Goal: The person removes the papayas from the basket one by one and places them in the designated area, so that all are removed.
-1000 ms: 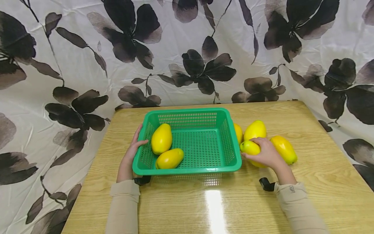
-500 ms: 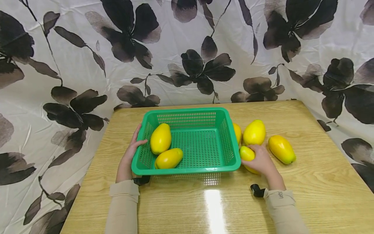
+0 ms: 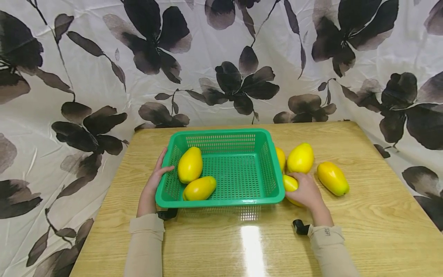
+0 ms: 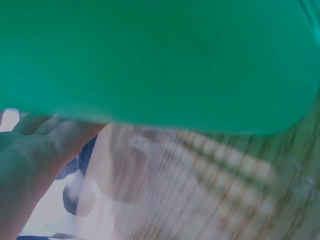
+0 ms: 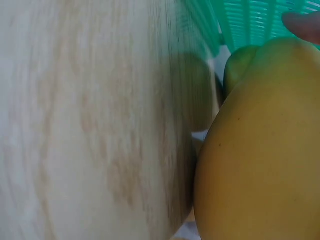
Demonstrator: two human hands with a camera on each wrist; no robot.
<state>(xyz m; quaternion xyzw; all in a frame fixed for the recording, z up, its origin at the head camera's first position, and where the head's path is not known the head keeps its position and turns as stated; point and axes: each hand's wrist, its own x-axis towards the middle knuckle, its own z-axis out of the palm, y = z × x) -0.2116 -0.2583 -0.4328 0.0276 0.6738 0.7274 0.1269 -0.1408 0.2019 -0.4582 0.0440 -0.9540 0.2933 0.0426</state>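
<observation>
A green plastic basket (image 3: pixel 228 201) stands on the table. My left hand (image 3: pixel 154 181) grips its left side, thumb over the rim and fingers along the outer wall. Inside lie two yellow mangoes, a larger mango (image 3: pixel 190 165) and a smaller mango (image 3: pixel 199 188) in front of it. At the basket's right side, my right hand (image 3: pixel 306 190) holds another yellow mango (image 3: pixel 290 183) right by the rim. In the right wrist view, this mango (image 5: pixel 265 150) looks large and close over the table, with one fingertip (image 5: pixel 305 26) showing near the basket mesh.
Beyond my right hand lie a mango (image 3: pixel 300 158), and another mango (image 3: pixel 280 158) partly hidden by the basket wall. Farther right is a mango (image 3: pixel 333 178) with a green tip. A flower-patterned cloth (image 3: pixel 207 50) hangs behind the wooden table (image 3: pixel 207 246).
My right hand has moved left with the mango, right up to the basket's side. The left hand and the basket have stayed in place.
</observation>
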